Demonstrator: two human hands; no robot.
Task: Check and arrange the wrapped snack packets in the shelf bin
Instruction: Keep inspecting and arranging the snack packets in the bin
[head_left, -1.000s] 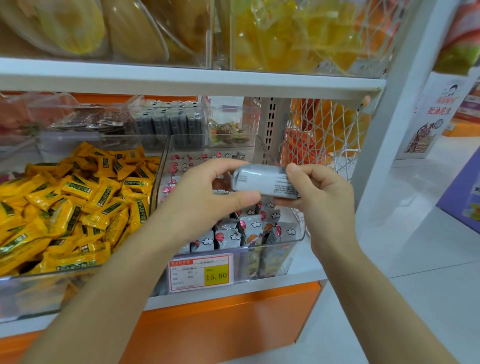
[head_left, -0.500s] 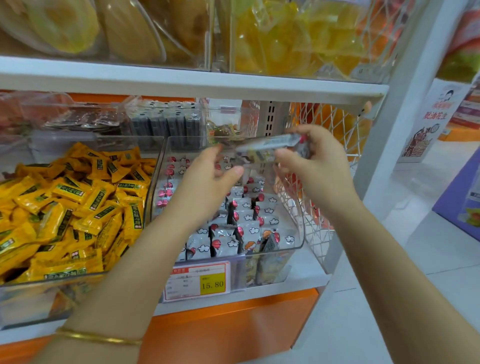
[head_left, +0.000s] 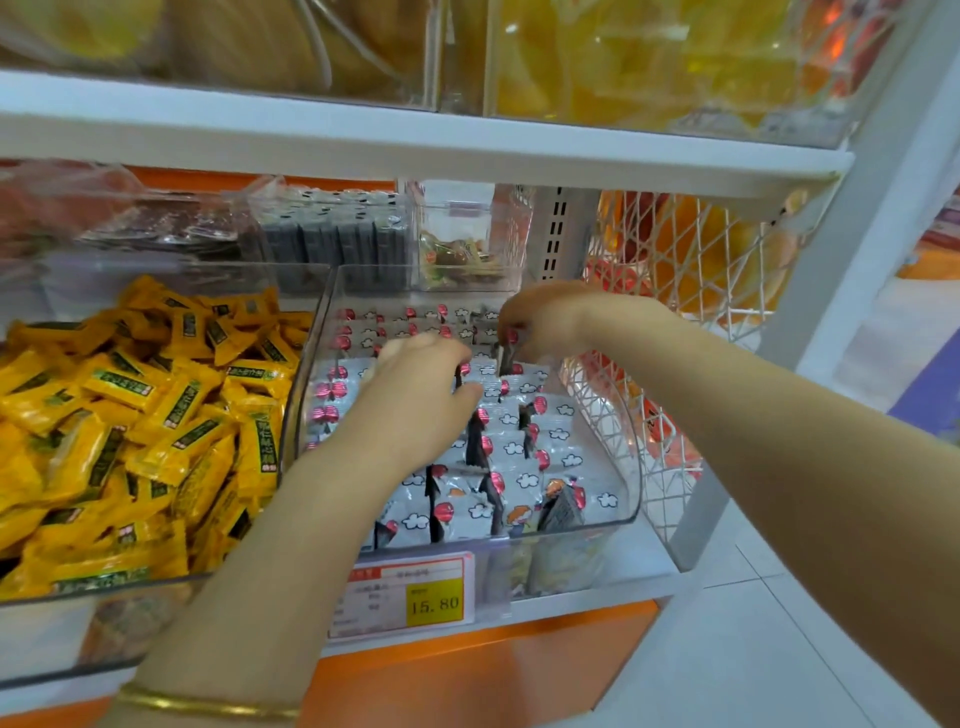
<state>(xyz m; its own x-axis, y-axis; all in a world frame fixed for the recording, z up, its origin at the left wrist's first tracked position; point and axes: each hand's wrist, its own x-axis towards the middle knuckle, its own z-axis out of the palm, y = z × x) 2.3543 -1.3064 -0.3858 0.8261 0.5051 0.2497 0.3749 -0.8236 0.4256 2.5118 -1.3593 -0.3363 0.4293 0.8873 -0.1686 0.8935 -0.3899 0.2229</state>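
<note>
both hands reach into the clear bin (head_left: 626, 447) at the centre of the frame. it sits on the lower shelf and is filled with rows of grey-white snack packets (head_left: 524, 483) printed with clouds and red marks, most standing on edge.

the right hand (head_left: 540, 322) is at the back right of the bin, above centre in the frame. its fingers curl down and pinch the top of one packet (head_left: 505, 359), which hangs upright just under the fingertips and touches the row behind it. the left hand (head_left: 415, 395) is just left of it and lower, knuckles up, with fingers bent down among the packets in the middle rows. it touches them, but whether it actually grasps one cannot be told, as the fingertips are hidden.

a gold bangle (head_left: 208, 706) circles the left wrist at the bottom left edge. left of the clear bin, a second bin holds a heap of yellow packets (head_left: 130, 415). a price tag (head_left: 410, 597) with a yellow field reading 15.80 is fixed to the front of the clear bin. behind it stand dark grey packets (head_left: 337, 239) and a small clear box (head_left: 462, 244). a white wire basket (head_left: 691, 280) with orange goods is at the right. a white shelf (head_left: 415, 140) runs across the upper part of the frame.
</note>
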